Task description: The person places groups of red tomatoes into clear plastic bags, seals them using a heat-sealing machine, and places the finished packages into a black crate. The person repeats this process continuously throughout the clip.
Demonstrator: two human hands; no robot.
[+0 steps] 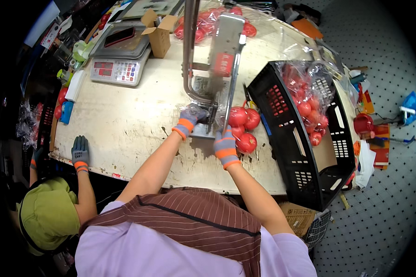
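Note:
A metal bench-top bag-closing machine (223, 45) stands on the worn white table (124, 114). My left hand (190, 119), in a grey glove with orange bands, is at the left of the machine's lower front with clear plastic film (190, 108) bunched at its fingers; the fingertips are partly hidden. My right hand (226, 147), gloved alike, touches the lower end of the machine's long metal lever (233, 86). Its fingers are partly out of sight. Several red tomatoes (246, 142), which seem to be in clear film, lie just right of that hand.
A black plastic crate (291, 138) at the right holds bagged tomatoes (304, 109). At the left stand a digital scale (116, 71) with a phone (119, 37) on top and an open cardboard box (159, 41). More bagged tomatoes (204, 26) lie behind the machine. A co-worker's gloved hand (80, 152) rests at the table's left edge.

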